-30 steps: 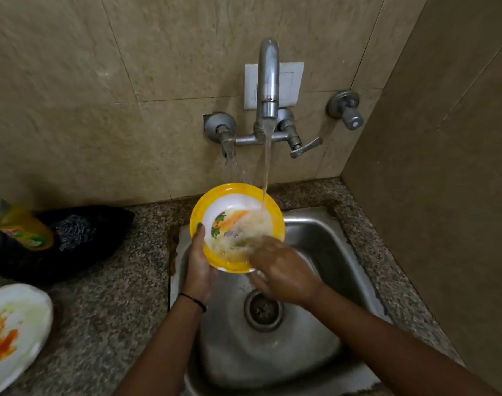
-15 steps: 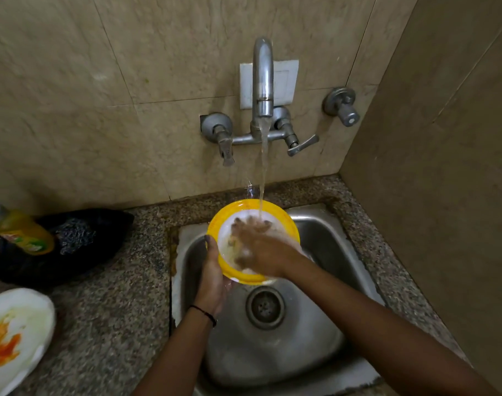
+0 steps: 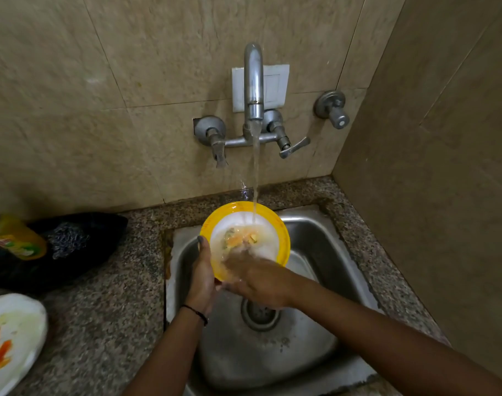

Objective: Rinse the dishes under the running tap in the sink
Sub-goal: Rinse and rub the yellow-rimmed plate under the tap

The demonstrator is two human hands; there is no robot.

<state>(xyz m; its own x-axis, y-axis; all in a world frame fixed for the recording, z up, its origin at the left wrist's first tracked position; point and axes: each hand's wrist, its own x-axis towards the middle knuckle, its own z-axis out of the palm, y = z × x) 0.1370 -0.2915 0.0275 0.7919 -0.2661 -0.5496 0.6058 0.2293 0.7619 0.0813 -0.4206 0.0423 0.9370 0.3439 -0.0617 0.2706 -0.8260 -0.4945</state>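
Observation:
A yellow-rimmed white plate (image 3: 272,224) with an orange and green print is tilted over the steel sink (image 3: 324,241). Water runs from the wall tap (image 3: 253,87) onto the plate's upper middle. My left hand (image 3: 201,277) grips the plate's left edge, thumb on the rim. My right hand (image 3: 255,277) lies over the plate's lower face with fingers spread flat, blurred by motion and water. The plate's lower part is hidden behind that hand.
A dirty white plate (image 3: 12,338) with orange smears lies on the granite counter (image 3: 101,324) at the lower left. A yellow dish-soap bottle (image 3: 14,238) and a black cloth with a steel scrubber (image 3: 69,241) sit left of the sink. Tiled walls close in behind and right.
My right hand has slid from the plate's centre down to its lower part, uncovering the printed middle. The plate stays under the stream; the view has shifted slightly.

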